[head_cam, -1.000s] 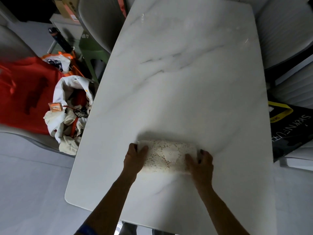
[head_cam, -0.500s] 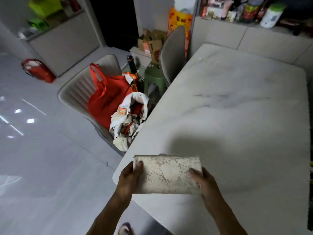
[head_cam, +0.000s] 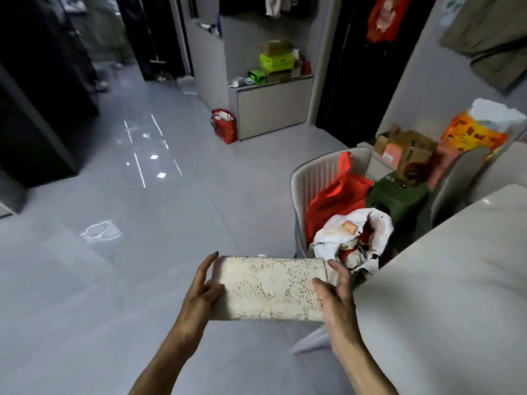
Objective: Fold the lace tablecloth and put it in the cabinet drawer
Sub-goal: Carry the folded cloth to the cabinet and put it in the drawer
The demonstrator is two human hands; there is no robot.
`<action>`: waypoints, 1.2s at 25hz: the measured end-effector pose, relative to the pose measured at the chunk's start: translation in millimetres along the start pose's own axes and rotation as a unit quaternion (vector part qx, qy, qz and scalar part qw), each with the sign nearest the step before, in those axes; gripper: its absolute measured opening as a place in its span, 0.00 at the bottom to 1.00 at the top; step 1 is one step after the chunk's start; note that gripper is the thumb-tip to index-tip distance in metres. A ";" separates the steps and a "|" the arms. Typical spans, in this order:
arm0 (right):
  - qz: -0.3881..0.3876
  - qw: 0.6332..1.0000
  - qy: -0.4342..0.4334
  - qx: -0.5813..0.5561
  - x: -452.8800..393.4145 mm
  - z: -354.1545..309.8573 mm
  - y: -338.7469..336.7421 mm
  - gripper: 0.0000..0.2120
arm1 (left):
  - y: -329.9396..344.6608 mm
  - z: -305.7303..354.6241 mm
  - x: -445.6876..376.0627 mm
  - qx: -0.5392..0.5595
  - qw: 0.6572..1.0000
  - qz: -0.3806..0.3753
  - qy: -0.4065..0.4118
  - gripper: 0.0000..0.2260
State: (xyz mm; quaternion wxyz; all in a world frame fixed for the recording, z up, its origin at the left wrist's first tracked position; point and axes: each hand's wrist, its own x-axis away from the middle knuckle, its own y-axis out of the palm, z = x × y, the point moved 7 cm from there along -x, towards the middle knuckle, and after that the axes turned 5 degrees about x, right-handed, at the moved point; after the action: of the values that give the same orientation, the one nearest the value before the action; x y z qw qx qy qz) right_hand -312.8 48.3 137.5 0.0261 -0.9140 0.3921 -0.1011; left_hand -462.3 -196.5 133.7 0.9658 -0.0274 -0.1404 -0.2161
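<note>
The lace tablecloth (head_cam: 269,287) is folded into a thick cream rectangle and hangs in the air over the grey floor, left of the marble table. My left hand (head_cam: 203,292) grips its left end, fingers stretched along the edge. My right hand (head_cam: 336,292) grips its right end, thumb on top. A low grey cabinet (head_cam: 271,108) stands against the far wall, boxes stacked on its top. No open drawer shows.
The marble table (head_cam: 445,295) fills the right. A grey chair (head_cam: 313,178) beside it holds a red bag (head_cam: 336,195) and a white bag (head_cam: 350,238). A red bag (head_cam: 224,125) sits by the cabinet. Dark furniture (head_cam: 37,115) stands at left across the open floor.
Both hands lifted the folded tablecloth off the table and carried it left over the floor. My view turned left, from the tabletop toward the room and the far cabinet.
</note>
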 end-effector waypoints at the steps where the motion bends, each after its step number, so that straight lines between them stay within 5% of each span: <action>1: -0.027 0.999 -0.017 0.023 6.0 -10.1 48.0 0.18 | -47.9 1.7 -1.5 0.001 1.000 0.005 0.009 0.25; 7: -0.257 0.963 -0.026 0.080 55.2 -55.2 325.6 0.13 | -303.7 23.8 6.5 0.030 0.997 0.075 0.020 0.17; 12: -0.419 0.900 -0.021 0.116 62.4 -73.1 527.7 0.30 | -476.2 36.7 -17.4 0.022 0.990 0.130 0.043 0.30; 20: -0.560 0.818 -0.040 0.129 16.8 -80.6 867.8 0.30 | -737.9 30.8 -112.7 0.043 0.952 0.303 0.012 0.27; 30: -0.601 0.789 -0.022 0.128 13.0 -116.2 1218.1 0.27 | -1037.3 46.5 -215.2 0.093 0.922 0.375 -0.003 0.24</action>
State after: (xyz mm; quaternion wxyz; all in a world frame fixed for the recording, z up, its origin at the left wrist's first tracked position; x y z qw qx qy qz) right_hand -1194.5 -799.4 98.6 0.0859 -0.9553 -0.2538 -0.1252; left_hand -1102.0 -1041.8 109.3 0.9739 0.0111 -0.1425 0.1762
